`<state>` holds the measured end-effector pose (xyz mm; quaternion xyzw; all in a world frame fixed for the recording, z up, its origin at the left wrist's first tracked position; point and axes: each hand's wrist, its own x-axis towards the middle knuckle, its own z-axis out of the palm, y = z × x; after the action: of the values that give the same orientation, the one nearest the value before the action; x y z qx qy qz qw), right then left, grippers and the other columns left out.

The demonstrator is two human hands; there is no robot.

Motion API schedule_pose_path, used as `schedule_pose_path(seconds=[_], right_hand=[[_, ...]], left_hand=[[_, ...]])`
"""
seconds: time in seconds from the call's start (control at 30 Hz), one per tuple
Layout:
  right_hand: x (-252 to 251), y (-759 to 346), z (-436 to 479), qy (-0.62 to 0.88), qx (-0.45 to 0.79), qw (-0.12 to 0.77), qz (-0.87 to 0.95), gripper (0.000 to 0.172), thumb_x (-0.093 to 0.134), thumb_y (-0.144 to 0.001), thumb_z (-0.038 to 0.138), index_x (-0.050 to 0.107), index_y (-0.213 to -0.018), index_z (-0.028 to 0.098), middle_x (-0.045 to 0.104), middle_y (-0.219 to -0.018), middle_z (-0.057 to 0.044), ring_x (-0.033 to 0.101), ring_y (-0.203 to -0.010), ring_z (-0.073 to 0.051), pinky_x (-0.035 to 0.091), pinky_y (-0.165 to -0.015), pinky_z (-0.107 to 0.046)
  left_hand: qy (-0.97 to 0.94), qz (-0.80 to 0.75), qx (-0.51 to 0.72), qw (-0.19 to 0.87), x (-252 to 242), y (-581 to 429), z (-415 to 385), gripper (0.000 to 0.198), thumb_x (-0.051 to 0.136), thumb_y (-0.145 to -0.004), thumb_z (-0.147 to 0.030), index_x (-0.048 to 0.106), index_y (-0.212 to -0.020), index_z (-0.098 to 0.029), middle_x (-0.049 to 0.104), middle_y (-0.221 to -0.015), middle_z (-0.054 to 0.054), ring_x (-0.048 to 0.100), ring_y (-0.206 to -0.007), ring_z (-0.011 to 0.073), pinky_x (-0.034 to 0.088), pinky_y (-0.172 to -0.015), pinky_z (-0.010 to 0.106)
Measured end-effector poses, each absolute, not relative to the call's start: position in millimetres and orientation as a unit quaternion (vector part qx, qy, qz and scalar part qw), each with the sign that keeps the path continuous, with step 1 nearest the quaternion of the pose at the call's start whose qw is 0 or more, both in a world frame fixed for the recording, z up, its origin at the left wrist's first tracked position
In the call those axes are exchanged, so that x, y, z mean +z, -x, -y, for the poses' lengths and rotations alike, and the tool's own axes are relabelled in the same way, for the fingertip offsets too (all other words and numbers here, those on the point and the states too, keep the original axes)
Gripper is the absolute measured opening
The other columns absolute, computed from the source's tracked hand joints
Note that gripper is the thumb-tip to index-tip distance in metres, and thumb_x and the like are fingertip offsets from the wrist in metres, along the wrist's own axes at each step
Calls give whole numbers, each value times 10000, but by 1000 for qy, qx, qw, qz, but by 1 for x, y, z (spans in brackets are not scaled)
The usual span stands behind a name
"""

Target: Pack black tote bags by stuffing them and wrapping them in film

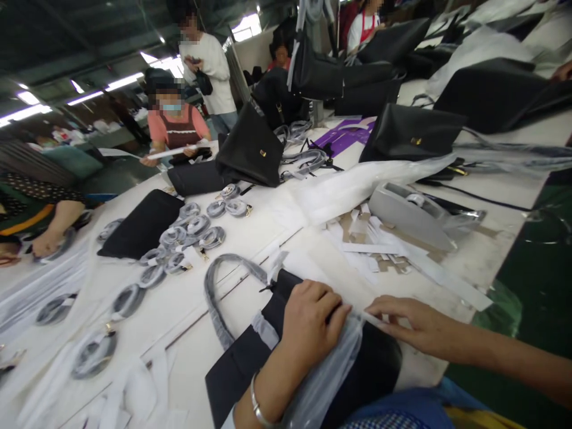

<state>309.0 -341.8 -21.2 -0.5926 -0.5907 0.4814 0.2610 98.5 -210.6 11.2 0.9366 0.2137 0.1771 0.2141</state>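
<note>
A black handbag [243, 369] lies on the table right in front of me, one handle [218, 298] wrapped in clear film arching out to the left. My left hand [313, 325] rests over the bag's upper edge, fingers curled round it, with a silver bangle at the wrist. Below that hand runs a strip of translucent plastic wrapping [333, 372] across the bag. The thumb and fingers of my right hand [404, 319] pinch the wrapping's upper end at the bag's edge. White tissue [322, 268] spreads out just beyond both hands.
Film-wrapped coiled straps [152, 276] are scattered to the left. A grey tape dispenser [411, 211] stands behind my right hand, beside loose paper strips [379, 247]. More black bags [252, 146] sit farther back. Co-workers [176, 125] occupy the far and left sides; a co-worker's hand [49, 241] touches a strap.
</note>
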Motion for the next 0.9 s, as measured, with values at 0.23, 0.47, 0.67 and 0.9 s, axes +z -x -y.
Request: schedule_pose_path(seconds=[0.23, 0.47, 0.67, 0.9], right_hand=[[-38, -302, 345, 569, 510, 300, 572, 392, 503, -923, 494, 701, -1111, 213, 714, -963, -56, 606, -808, -216, 453, -733, -326], [-40, -315, 334, 511, 474, 264, 667, 287, 455, -904, 293, 677, -1025, 159, 683, -954, -100, 611, -883, -236, 452, -796, -329], [-32, -337, 330, 462, 465, 204, 727, 211, 487, -827, 216, 688, -878, 174, 664, -865, -83, 599, -851, -239, 442, -781, -339], [-47, -300, 339, 543, 574, 327, 519, 406, 456, -921, 505, 684, -824, 183, 631, -709, -10, 556, -685, -180, 407, -619, -264]], left_hand=[[-927, -302, 67, 212, 15, -128, 225, 194, 761, -789, -369, 686, -678, -229, 665, -740, 21, 608, -796, 222, 359, -736, 364], [-894, -343, 133, 258, -4, -126, 225, 159, 747, -803, -253, 674, -673, -199, 645, -722, 3, 587, -773, 184, 379, -772, 327], [-865, -359, 204, 286, -20, -124, 225, 152, 719, -819, -227, 670, -679, -195, 620, -720, -6, 573, -768, 168, 379, -789, 321], [-847, -349, 231, 327, -24, -121, 222, 152, 696, -832, -220, 659, -687, -192, 617, -725, -9, 573, -773, 167, 376, -786, 322]])
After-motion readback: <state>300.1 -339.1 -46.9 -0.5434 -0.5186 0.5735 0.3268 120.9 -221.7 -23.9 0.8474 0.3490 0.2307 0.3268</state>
